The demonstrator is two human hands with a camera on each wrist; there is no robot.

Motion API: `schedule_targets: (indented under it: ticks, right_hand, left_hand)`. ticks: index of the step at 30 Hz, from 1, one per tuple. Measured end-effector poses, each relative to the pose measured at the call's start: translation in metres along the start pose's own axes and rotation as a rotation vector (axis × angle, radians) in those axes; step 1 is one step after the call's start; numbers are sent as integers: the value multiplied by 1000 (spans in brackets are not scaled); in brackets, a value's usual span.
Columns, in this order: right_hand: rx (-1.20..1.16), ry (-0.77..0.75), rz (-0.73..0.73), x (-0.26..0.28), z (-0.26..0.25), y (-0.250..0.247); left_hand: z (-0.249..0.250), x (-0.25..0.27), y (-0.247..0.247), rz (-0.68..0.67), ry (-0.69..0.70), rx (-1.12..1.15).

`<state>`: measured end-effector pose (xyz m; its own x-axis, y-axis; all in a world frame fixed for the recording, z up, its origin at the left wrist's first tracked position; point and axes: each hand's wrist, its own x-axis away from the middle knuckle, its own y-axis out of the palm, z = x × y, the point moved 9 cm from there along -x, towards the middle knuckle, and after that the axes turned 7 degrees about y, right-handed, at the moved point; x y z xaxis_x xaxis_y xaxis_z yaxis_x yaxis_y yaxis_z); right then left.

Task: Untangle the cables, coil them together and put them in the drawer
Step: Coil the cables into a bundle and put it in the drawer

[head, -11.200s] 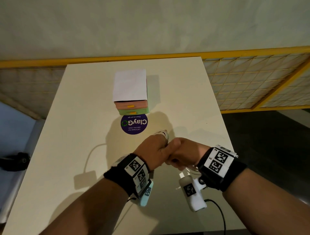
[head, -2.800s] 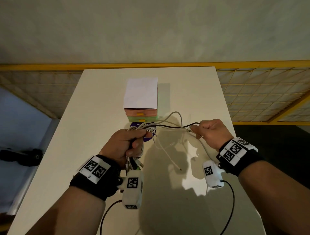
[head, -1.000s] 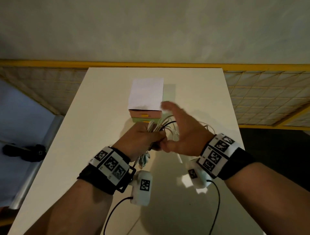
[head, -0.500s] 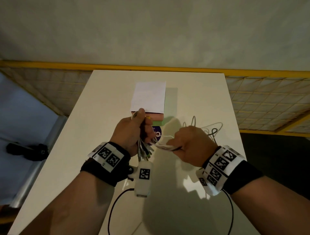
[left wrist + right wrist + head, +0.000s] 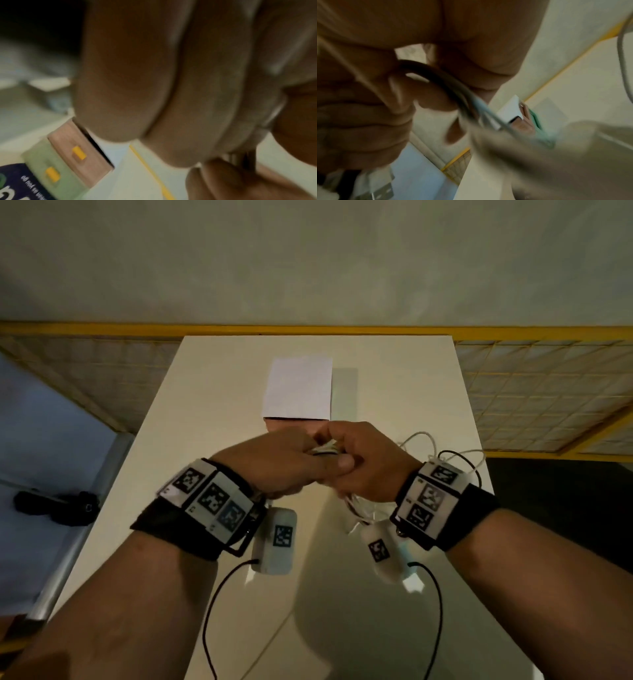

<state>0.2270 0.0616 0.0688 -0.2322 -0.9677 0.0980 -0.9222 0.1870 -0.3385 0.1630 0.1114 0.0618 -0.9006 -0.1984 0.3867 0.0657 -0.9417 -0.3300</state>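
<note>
Two hands meet above table (image 5: 411,392), knuckles touching. Left hand (image 5: 274,460) and right hand (image 5: 366,460) both clenched round one bundle of cables (image 5: 325,450); white and black strands visible, exact count unclear. Loose loops trail right, behind right wrist. Beyond: one drawer box (image 5: 298,388), two drawers (image 5: 77,155), pink over green, each with one yellow handle.

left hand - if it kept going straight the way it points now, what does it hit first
The left hand points rightward and is already against the right hand, both gripping the cables. So it meets that hand first; depth past it is unclear.
</note>
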Motion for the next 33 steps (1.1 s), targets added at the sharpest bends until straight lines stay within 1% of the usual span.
schedule_targets:
  ticks: [1,2,5,6,8,10,12,14,15,17,18,22,23,25,28,30,31,33]
  right_hand:
    - [-30,43,5,0,3,-4]
    - [-65,85,14,1,8,-8]
    - [-321,193,-35,3,21,-9]
    - [-376,212,-58,3,23,-7]
    - [-344,224,-81,3,29,-3]
    - [-248,248,-89,5,36,-2]
    - [-210,272,-113,8,38,1]
    - [-218,303,-141,13,43,1]
    - [-268,341,-138,19,47,-1]
    - [-443,435,-85,30,58,-9]
    - [-486,447,-70,33,60,-13]
    - [-407,455,8,48,62,-28]
    - [-402,431,25,53,64,-33]
    - [-347,391,28,65,71,-40]
    - [-277,380,20,84,85,-50]
    - [-224,376,61,97,88,-63]
    - [-224,376,85,102,90,-70]
    - [-326,375,142,113,92,-84]
  left_hand:
    - [5,3,-13,44,16,-36]
    - [8,6,-26,117,32,-52]
    - [4,11,-49,376,63,-5]
    - [1,12,-53,464,75,51]
    - [-7,16,-56,607,95,246]
    - [-14,17,-54,658,124,441]
    - [-16,18,-50,678,151,531]
    - [-15,19,-50,698,149,580]
    - [-15,19,-52,702,144,598]
    - [-12,20,-54,700,156,614]
    - [-9,19,-54,694,165,618]
    - [8,9,-37,633,193,642]
    - [14,6,-29,617,201,645]
    - [29,-1,-14,588,214,640]
    - [52,-12,10,545,227,621]
    - [69,-19,25,507,259,596]
    - [78,-21,31,495,272,575]
    - [93,-25,42,486,272,527]
